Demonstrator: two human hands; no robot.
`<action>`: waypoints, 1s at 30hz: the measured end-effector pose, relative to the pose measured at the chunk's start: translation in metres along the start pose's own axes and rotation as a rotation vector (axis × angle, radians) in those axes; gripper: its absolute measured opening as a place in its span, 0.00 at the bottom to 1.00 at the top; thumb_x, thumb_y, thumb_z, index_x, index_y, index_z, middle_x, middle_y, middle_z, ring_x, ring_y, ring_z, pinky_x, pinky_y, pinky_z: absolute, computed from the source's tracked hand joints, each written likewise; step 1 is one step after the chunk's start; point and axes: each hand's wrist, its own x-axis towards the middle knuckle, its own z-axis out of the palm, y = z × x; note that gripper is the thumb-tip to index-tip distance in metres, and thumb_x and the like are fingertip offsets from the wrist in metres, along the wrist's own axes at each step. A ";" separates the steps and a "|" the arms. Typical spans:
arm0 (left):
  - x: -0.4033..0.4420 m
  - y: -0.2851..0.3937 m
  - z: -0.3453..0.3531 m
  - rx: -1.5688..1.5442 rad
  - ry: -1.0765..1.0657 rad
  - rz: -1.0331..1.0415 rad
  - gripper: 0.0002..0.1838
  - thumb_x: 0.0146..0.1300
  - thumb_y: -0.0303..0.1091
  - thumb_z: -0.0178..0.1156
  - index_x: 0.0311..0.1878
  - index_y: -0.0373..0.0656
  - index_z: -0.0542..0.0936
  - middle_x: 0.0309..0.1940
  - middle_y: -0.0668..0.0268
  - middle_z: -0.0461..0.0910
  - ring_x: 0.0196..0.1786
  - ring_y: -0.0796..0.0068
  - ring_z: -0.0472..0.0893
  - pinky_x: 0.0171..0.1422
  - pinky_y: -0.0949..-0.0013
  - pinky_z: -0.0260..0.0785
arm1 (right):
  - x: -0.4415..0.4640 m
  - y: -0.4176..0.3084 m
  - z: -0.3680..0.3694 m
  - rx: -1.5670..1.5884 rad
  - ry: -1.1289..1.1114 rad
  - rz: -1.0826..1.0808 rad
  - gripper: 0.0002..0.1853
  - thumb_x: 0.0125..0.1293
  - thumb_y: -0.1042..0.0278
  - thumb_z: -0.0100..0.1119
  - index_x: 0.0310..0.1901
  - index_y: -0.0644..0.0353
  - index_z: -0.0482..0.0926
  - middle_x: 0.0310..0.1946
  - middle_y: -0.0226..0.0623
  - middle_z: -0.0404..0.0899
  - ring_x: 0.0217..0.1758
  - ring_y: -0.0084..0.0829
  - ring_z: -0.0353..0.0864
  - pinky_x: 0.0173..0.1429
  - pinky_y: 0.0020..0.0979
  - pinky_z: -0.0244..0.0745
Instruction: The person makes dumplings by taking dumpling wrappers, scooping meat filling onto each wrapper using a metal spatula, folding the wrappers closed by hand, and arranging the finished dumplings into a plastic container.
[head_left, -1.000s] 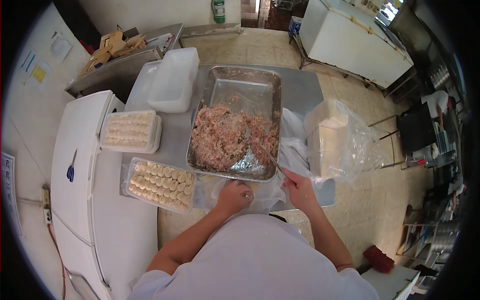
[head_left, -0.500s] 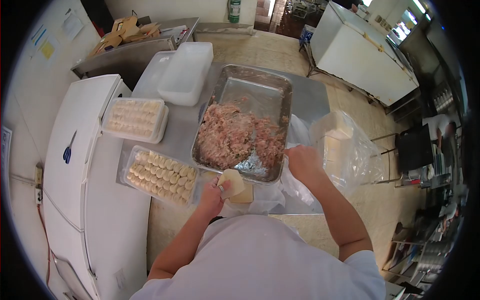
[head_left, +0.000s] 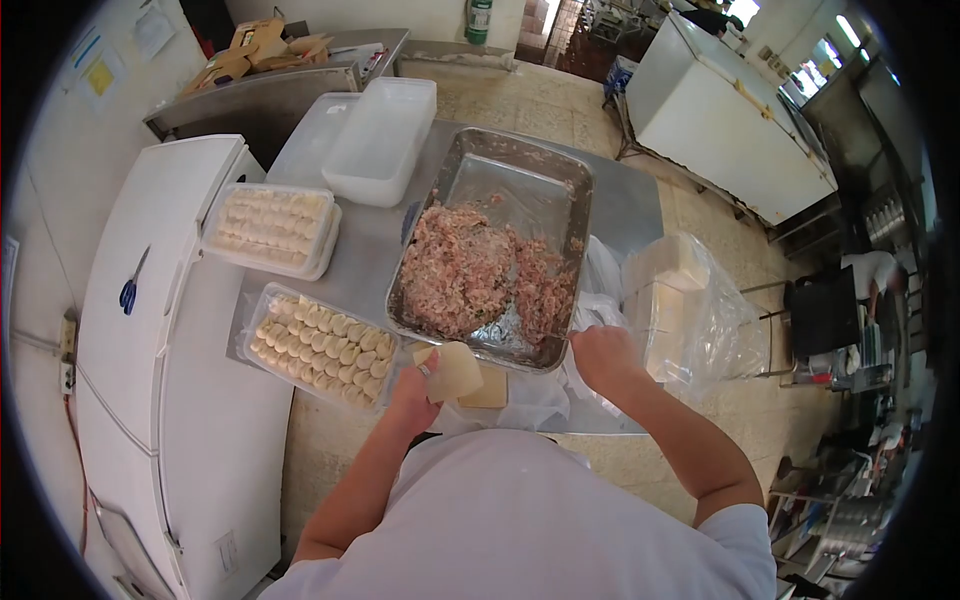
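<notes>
L hand (head_left: pixel 406 402) pinching dough wrapper (head_left: pixel 458 373); R hand (head_left: pixel 606 358) curled, grip unclear, nearer mince (head_left: pixel 455 272) fwd in metal pan (head_left: pixel 578 240).

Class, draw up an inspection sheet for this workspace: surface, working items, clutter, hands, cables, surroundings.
Surface: metal table, partly covered.
Working items: tray holding minced filling; container of shaped dough pieces at its left.
Clutter: bagged pale blocks right of the tray; translucent containers beyond.
Hands: left hand holds a flat wrapper; right hand closed at the tray's near-right corner, grip contents unclear.
Cables: cord beside the left wall; nothing seen across the table.
Surroundings: scissors lie on a white appliance.
</notes>
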 end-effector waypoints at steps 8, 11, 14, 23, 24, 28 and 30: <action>0.001 0.019 0.023 0.016 -0.110 0.113 0.20 0.79 0.41 0.55 0.65 0.38 0.75 0.57 0.63 0.82 0.61 0.63 0.82 0.68 0.59 0.74 | -0.001 -0.006 0.012 0.123 -0.178 -0.055 0.10 0.67 0.70 0.56 0.44 0.53 0.88 0.37 0.44 0.88 0.45 0.46 0.89 0.49 0.45 0.84; 0.013 0.021 0.014 -0.044 -0.102 0.071 0.21 0.80 0.41 0.53 0.66 0.37 0.74 0.59 0.61 0.82 0.63 0.62 0.81 0.72 0.58 0.72 | -0.001 0.011 0.018 0.363 -0.047 0.011 0.10 0.67 0.70 0.56 0.41 0.61 0.87 0.39 0.49 0.88 0.43 0.50 0.89 0.48 0.47 0.84; 0.010 0.024 0.014 -0.065 -0.097 0.040 0.22 0.80 0.42 0.51 0.67 0.37 0.74 0.61 0.60 0.81 0.64 0.61 0.80 0.73 0.57 0.70 | 0.004 0.007 0.008 0.165 0.004 0.094 0.09 0.67 0.70 0.56 0.40 0.59 0.87 0.39 0.47 0.88 0.44 0.47 0.90 0.48 0.45 0.84; 0.006 0.028 0.018 -0.084 -0.113 0.041 0.21 0.81 0.41 0.49 0.66 0.36 0.75 0.61 0.59 0.82 0.63 0.61 0.81 0.72 0.57 0.71 | 0.000 -0.003 0.017 0.050 -0.064 -0.058 0.08 0.64 0.70 0.58 0.37 0.58 0.87 0.39 0.46 0.88 0.45 0.44 0.90 0.48 0.42 0.85; 0.007 0.028 0.015 -0.092 -0.126 0.042 0.21 0.82 0.41 0.48 0.66 0.36 0.75 0.61 0.59 0.81 0.63 0.61 0.81 0.71 0.57 0.72 | 0.000 -0.003 0.018 0.095 -0.092 -0.048 0.10 0.65 0.70 0.57 0.41 0.59 0.87 0.39 0.47 0.88 0.44 0.46 0.90 0.47 0.43 0.84; 0.011 0.028 0.009 -0.138 -0.154 0.031 0.21 0.83 0.41 0.47 0.67 0.36 0.75 0.61 0.59 0.81 0.63 0.60 0.81 0.71 0.55 0.72 | 0.005 0.009 0.038 0.402 -0.129 -0.019 0.17 0.68 0.71 0.55 0.55 0.62 0.86 0.36 0.48 0.88 0.40 0.42 0.88 0.44 0.42 0.81; 0.012 0.030 0.008 -0.197 -0.104 0.008 0.22 0.83 0.42 0.46 0.67 0.36 0.74 0.62 0.58 0.81 0.64 0.59 0.81 0.71 0.55 0.72 | 0.006 0.015 0.052 0.669 -0.141 0.008 0.19 0.70 0.72 0.56 0.59 0.62 0.84 0.33 0.43 0.86 0.37 0.35 0.85 0.43 0.37 0.79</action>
